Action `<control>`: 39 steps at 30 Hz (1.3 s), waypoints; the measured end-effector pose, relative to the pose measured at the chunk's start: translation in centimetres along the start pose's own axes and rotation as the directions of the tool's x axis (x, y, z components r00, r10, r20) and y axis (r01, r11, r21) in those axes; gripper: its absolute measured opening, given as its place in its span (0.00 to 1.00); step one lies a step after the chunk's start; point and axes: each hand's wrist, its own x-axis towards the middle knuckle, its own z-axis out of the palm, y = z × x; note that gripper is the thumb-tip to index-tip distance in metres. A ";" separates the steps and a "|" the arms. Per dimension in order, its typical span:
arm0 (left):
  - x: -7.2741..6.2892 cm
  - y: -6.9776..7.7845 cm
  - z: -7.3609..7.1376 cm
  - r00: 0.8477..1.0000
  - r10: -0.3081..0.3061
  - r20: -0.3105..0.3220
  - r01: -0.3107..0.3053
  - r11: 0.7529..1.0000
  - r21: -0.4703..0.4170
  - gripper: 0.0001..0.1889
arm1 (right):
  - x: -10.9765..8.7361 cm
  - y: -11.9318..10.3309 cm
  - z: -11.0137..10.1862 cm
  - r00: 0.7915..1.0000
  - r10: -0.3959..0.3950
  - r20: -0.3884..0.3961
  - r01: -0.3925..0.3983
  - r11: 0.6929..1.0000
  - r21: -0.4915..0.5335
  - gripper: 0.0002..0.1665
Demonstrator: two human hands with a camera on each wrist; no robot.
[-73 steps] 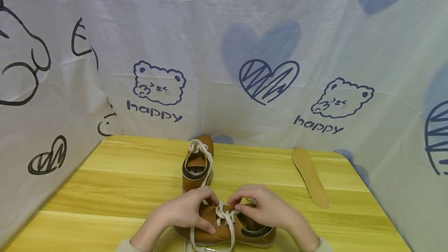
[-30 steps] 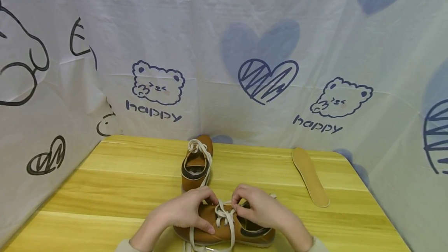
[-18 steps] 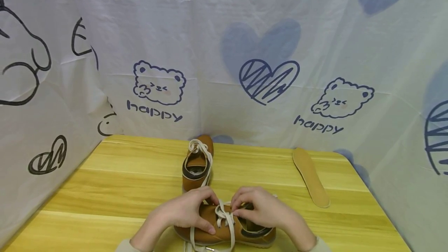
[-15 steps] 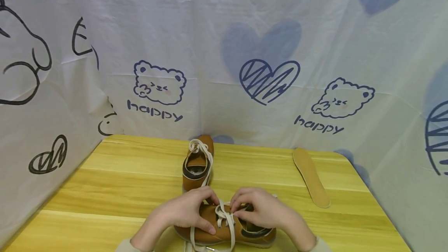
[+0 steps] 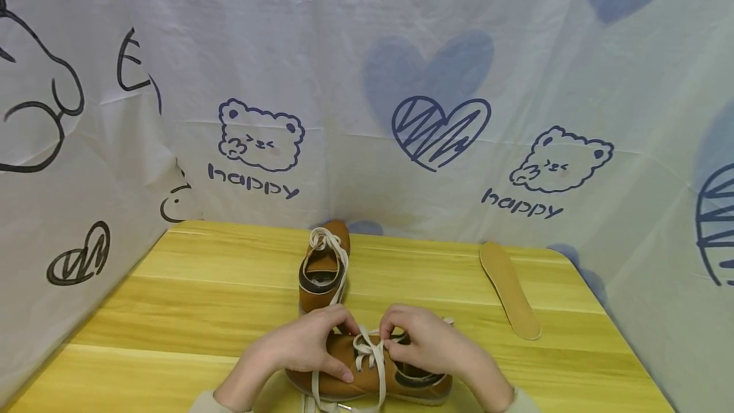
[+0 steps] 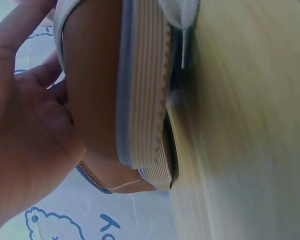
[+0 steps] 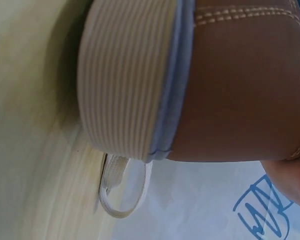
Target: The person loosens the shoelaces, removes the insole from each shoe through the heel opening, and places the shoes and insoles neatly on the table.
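A brown lace-up shoe point(image 5: 338, 389) lies sideways at the near edge, toe to the left. My left hand point(image 5: 304, 346) grips its front part, thumb on the near side and fingers over the far side. Over the shoe's opening, my right hand point(image 5: 427, 340) pinches the cream shoelace point(image 5: 380, 371) at the top eyelets between thumb and index finger. One lace length hangs in a loop down the near side. In the left wrist view, the palm point(image 6: 35, 120) lies along the shoe's toe point(image 6: 92, 90). The heel point(image 7: 240, 85) fills the right wrist view and hides most of that hand.
A matching shoe point(image 5: 314, 300) stands behind, toe away, its lace tied in a bow with an end trailing toward the near shoe. A tan insole point(image 5: 510, 292) lies at the right on the wooden table point(image 5: 189, 311). A printed white curtain point(image 5: 344, 164) closes off the back and sides.
My right hand has shifted slightly at the top eyelets, its fingertips drawing closer together on the lace. A lace end has come into view beyond that hand. My left hand and the shoe stay put.
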 end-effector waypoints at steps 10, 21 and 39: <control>-0.1 0.1 0.0 1.000 0.010 -0.010 -0.009 1.000 0.008 0.27 | -0.1 0.7 -0.2 1.000 0.012 -0.024 -0.009 0.995 0.096 0.06; -0.1 -0.2 0.1 1.000 0.007 0.003 -0.007 1.000 -0.004 0.27 | -0.1 1.0 0.1 0.997 -0.072 -0.029 0.075 0.991 0.111 0.13; -0.1 -0.2 0.2 1.000 0.000 0.004 0.000 1.000 0.006 0.27 | -0.1 0.6 0.0 0.995 -0.096 0.004 0.095 0.993 0.064 0.08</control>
